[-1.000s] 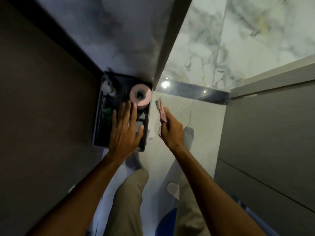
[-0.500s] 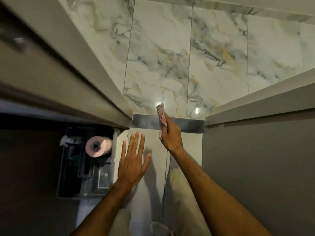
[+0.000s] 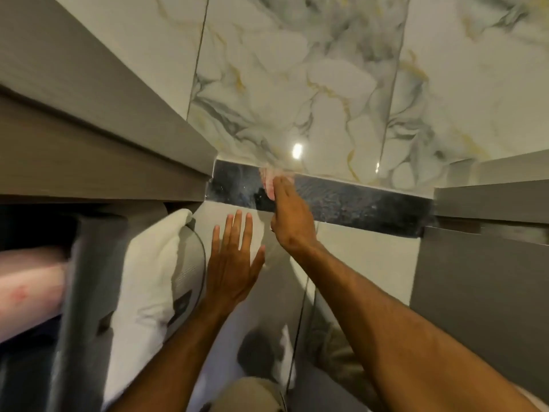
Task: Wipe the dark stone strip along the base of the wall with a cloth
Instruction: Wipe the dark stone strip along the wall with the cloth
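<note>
While the right hand presses the pink cloth against the dark strip, the left hand hovers spread; the small cloth could slip, leaving the corners unwiped.

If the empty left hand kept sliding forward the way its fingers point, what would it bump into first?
Probably the dark stone strip at the wall's base. The left hand points across bare floor tile toward it, left of the right hand. Depth is unclear.

Dim, warm light falls from above me, throwing two small glare spots on the glossy marble wall and a sheen on the dark stone strip, while motion blur smears the left edge (wide-angle bending there too).
</note>
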### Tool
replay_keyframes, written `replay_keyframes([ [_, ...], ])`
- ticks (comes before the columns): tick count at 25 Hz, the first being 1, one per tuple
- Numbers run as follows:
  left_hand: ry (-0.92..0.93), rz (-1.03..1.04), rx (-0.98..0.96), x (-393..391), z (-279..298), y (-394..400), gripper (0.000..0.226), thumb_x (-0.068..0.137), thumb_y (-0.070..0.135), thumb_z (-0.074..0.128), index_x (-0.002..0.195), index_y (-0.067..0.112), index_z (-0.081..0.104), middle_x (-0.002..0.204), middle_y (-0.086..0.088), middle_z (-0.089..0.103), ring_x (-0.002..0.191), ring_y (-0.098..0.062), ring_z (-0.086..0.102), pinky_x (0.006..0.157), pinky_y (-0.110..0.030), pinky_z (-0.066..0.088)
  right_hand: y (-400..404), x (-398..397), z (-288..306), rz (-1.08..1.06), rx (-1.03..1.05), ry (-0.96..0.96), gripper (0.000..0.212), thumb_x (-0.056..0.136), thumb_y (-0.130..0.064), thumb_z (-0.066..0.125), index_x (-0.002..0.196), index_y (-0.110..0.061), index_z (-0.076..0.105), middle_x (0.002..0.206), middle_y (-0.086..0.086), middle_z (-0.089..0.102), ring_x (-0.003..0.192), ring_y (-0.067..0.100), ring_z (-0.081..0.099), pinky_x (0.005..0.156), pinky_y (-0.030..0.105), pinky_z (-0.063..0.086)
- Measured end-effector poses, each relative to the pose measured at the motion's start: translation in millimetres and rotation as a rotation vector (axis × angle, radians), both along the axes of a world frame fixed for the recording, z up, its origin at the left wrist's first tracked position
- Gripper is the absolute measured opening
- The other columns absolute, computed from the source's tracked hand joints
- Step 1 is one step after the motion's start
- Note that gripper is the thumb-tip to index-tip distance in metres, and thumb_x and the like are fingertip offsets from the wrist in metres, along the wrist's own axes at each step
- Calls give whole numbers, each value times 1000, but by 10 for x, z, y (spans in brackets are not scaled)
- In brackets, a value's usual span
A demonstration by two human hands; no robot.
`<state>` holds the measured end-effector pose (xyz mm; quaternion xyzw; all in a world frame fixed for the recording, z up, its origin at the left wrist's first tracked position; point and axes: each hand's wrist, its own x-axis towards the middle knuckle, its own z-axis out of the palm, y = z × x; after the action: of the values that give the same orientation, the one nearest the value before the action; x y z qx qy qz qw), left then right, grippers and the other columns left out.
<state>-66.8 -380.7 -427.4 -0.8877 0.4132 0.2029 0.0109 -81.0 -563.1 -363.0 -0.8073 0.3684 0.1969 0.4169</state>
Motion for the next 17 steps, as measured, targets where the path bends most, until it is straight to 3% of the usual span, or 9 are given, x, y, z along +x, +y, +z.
replay_keyframes([
  [3,-43,65,45,-39,-1003,168,81,115,62,14,173,8,29,181,-23,25,168,-41,25,136,-66,22,162,194,-971,175,-87,-25,80,112,-4,58,178,-15,12,188,10,11,173,32,21,140,53,30],
  [5,-82,107,65,-34,-1507,199,82,112,62,22,174,8,27,182,-23,21,169,-42,22,137,-65,19,225,308,-1487,291,-142,-33,81,118,-14,52,178,-15,-3,189,8,-10,176,27,-3,143,46,9],
  [7,-139,131,12,-44,-1841,240,82,111,61,29,172,7,31,180,-24,24,168,-43,24,137,-66,19,270,379,-1850,443,-242,-79,75,121,-26,43,178,-14,-6,187,10,-16,175,27,-14,143,43,-4],
  [10,-209,102,-108,-13,-2074,298,80,112,61,29,171,7,34,180,-23,26,168,-41,20,138,-62,12,223,458,-2157,526,-346,-283,66,121,-38,32,177,-9,10,188,12,1,176,27,-4,145,45,-3],
  [14,-229,151,-202,18,-2157,359,76,113,58,24,175,14,18,181,-18,26,170,-35,17,139,-61,12,41,582,-2390,688,-472,-416,62,121,-29,35,177,-9,16,187,12,12,176,27,8,146,44,5],
  [17,-217,163,-208,18,-2135,342,76,114,55,26,175,11,22,183,-15,23,172,-32,16,140,-61,13,176,433,-2408,612,-516,-434,62,119,-22,38,176,-5,20,186,15,16,175,29,13,145,47,12],
])
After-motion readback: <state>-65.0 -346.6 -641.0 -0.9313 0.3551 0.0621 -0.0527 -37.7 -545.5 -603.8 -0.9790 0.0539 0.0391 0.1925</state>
